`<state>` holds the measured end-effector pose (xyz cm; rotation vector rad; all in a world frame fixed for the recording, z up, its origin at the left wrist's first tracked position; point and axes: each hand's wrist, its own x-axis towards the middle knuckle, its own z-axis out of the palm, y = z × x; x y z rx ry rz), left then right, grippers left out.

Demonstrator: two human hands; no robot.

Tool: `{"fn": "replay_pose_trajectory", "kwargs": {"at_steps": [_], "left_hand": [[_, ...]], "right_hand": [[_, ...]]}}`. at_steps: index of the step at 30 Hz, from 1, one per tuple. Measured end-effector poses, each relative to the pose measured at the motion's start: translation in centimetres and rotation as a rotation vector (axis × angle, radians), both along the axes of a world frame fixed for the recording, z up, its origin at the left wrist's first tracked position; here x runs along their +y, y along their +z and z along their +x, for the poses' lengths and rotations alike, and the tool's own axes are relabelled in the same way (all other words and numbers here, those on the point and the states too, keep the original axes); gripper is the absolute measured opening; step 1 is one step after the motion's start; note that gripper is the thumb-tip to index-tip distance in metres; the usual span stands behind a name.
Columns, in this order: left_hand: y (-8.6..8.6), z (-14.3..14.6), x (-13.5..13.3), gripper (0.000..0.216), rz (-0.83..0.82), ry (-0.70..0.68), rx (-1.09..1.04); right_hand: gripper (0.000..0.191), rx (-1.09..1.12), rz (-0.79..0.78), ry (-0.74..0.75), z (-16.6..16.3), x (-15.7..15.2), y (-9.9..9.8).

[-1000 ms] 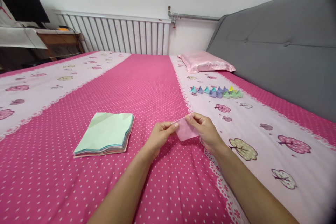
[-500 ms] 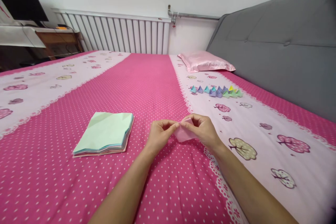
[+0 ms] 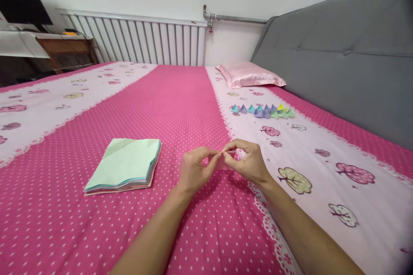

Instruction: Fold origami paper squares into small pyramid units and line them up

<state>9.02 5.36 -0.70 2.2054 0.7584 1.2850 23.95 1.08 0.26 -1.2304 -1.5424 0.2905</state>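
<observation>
A small piece of pink paper (image 3: 222, 163) is held above the bed between my two hands, seen nearly edge-on and partly hidden by the fingers. My left hand (image 3: 197, 168) pinches its left side between thumb and forefinger. From the other side, my right hand (image 3: 247, 159) grips it the same way, so the fingertips of both hands almost meet. To the left of my hands, a stack of square coloured paper (image 3: 124, 163) lies on the bedspread, pale green on top. Several small folded paper shapes (image 3: 263, 111) in blue, purple, green and yellow sit in rows beyond my right hand.
The bed has a pink dotted bedspread (image 3: 180, 94) with printed pale strips. A pink pillow (image 3: 250, 74) lies at the far right, by the grey padded headboard (image 3: 342, 43). Behind stand a white radiator (image 3: 135, 38) and, at left, a desk with a monitor (image 3: 24, 3).
The pink paper has tilted from showing its broad face to lying nearly edge-on. My fingertips have come closer together at its upper edge. The whole view has shifted slightly.
</observation>
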Motion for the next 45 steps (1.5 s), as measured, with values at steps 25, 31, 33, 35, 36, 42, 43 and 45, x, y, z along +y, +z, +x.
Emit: {"fn": "replay_pose_trajectory", "kwargs": {"at_steps": [25,31,33,35,36,42,43,45], "left_hand": [[-0.2,-0.8,1.1,0.013,-0.116,0.084,-0.115],[-0.1,-0.5,0.5,0.011,-0.134,0.021,-0.096],[0.0,-0.5,0.3,0.011,-0.15,0.021,-0.091],[0.1,-0.5,0.3,0.011,-0.164,0.027,-0.083],[0.1,-0.5,0.3,0.012,-0.169,0.032,-0.079],[0.0,-0.5,0.4,0.012,-0.207,0.095,-0.072],[-0.1,-0.5,0.4,0.012,-0.214,0.109,-0.074],[-0.1,-0.6,0.6,0.011,-0.225,0.137,-0.085]], "right_hand": [[0.031,0.274,-0.076,0.067,2.9,0.9,-0.3],[0.015,0.148,-0.167,0.125,1.2,0.6,-0.2],[0.016,0.143,-0.165,0.135,1.0,0.6,-0.3],[0.017,0.129,-0.165,0.141,0.9,0.6,-0.3],[0.017,0.122,-0.165,0.141,0.9,0.6,-0.3],[0.016,0.116,-0.14,0.096,0.8,0.5,-0.3],[0.016,0.117,-0.138,0.092,0.9,0.5,-0.3],[0.016,0.122,-0.137,0.089,1.1,0.6,-0.3]]}}
